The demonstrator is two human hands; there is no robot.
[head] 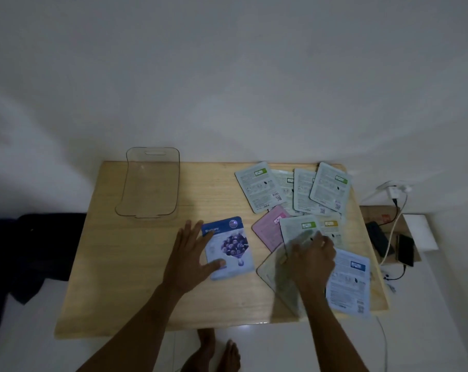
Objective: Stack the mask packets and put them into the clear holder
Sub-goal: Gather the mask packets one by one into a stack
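A blue blueberry mask packet (231,245) lies face up at the table's middle front. My left hand (192,253) rests open at its left edge, thumb on its lower corner. My right hand (312,257) grips a blurred, tilted greenish packet (280,277) just right of it. Several more packets lie face down on the right: white-green ones (257,185) (331,186) at the back, a pink one (269,228), a blue-labelled one (348,280) at the front right. The clear holder (149,183) stands at the back left with nothing in it.
The wooden table (136,269) stands against a white wall. Right of it are a cardboard box (380,213), phones (406,249), cables and a wall plug (394,190). Dark cloth (39,245) lies on the left. My bare feet (216,353) show below the front edge.
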